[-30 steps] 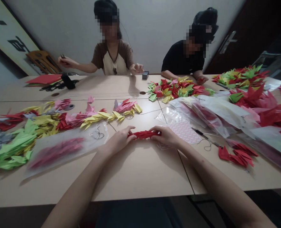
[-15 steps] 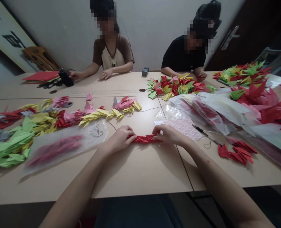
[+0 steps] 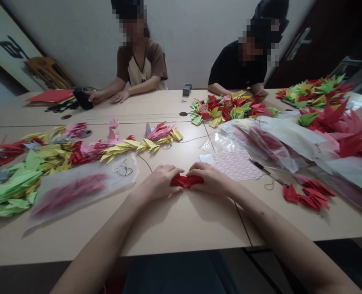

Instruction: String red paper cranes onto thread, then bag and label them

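A short strand of red origami paper cranes (image 3: 186, 181) lies on the table in front of me, bunched between my hands. My left hand (image 3: 162, 179) is closed round its left end, with fingers over the far side and the thumb on the near side. From the right, my right hand (image 3: 211, 179) grips the other end in the same way. The palms hide both ends of the strand. Beside my right hand is a sheet of pink-bordered labels (image 3: 236, 165). A clear bag holding pink-red cranes (image 3: 73, 194) lies to the left.
Piles of coloured paper cranes cover the left (image 3: 18, 179) and far right (image 3: 228, 108). Plastic bags (image 3: 275, 139), a black pen (image 3: 257, 164) and loose red cranes (image 3: 309, 194) lie to the right. Two people sit across the table, one holding a black device (image 3: 83, 99).
My hands have moved closer together, pressing the red strand shorter and covering more of its ends. Across the table, one person's free hand has shifted left.
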Demonstrator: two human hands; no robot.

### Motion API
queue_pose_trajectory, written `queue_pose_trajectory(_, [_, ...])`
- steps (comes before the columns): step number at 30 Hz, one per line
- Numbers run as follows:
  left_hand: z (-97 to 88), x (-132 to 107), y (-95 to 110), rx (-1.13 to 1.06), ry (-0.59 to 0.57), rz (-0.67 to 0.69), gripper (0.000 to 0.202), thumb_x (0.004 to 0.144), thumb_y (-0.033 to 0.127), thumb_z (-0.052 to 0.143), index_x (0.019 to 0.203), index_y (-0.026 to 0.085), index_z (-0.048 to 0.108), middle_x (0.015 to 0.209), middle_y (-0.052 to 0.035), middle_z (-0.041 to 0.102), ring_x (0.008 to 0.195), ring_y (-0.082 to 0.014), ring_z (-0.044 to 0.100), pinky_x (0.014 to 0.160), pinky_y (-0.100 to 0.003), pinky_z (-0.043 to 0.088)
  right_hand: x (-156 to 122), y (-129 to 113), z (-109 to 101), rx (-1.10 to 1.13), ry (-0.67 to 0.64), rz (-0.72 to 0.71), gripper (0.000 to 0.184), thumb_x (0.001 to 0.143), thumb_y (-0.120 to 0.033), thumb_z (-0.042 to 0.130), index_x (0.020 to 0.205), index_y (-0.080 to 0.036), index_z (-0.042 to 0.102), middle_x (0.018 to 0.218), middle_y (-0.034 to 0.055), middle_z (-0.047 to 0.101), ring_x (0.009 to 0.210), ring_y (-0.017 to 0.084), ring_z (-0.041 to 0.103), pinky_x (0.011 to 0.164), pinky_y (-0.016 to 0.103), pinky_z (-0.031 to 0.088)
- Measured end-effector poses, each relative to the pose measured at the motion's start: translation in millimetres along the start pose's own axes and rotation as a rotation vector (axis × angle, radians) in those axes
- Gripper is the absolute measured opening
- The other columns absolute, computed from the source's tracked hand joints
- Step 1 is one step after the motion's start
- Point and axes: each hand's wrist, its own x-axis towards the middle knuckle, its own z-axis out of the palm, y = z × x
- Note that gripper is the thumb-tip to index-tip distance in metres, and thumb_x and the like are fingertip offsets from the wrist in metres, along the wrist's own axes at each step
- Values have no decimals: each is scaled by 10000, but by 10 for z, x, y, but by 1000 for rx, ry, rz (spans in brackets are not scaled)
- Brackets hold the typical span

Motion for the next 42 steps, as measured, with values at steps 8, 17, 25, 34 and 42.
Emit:
queue_pose_trajectory(8, [133, 54, 67, 61, 104, 16, 211, 902, 297, 523, 994, 146, 637, 965, -81, 643, 971, -216, 554, 893, -362, 448, 24, -52, 78, -55, 93, -3, 244, 919, -277, 496, 1034, -177, 687, 879, 96, 612, 830, 186, 558, 751, 324, 484])
queue_pose_trajectory(17, [207, 71, 100, 31, 116, -80, 192, 906, 292, 516, 958, 154, 640, 931, -65, 620, 915, -210, 551, 860, -368, 453, 22, -32, 127, -97, 131, 43, 225, 889, -285, 546, 1048, -208, 685, 1044, 128, 563, 961, 224, 544, 836, 383, 480])
queue_pose_trajectory(25, [282, 94, 143, -2, 108, -130, 225, 916, 257, 490, 1055, 148, 628, 955, -78, 600, 947, -204, 534, 867, -327, 448, 39, 0, 148, -117, 79, 80, 248, 884, -285, 558, 1087, -194, 668, 861, 89, 551, 822, 207, 521, 758, 359, 459])
queue_pose_trajectory(34, [-212, -43, -104, -32, -120, -231, 484, 763, 382, 640, 1204, 198, 561, 1187, -100, 573, 1119, -278, 511, 953, -407, 363, 36, -17, 94, -101, 45, 77, 211, 888, -266, 545, 1044, -223, 680, 925, 90, 580, 887, 219, 535, 841, 395, 407])
queue_pose_trajectory(42, [-112, 3, -149, -135, -73, -144, 177, 833, 270, 555, 959, 204, 660, 965, -31, 617, 850, -166, 594, 754, -265, 443, 7, -34, 57, -176, 78, 50, 564, 761, -440, 688, 1258, -210, 553, 1130, 132, 589, 1029, 283, 524, 938, 468, 351])
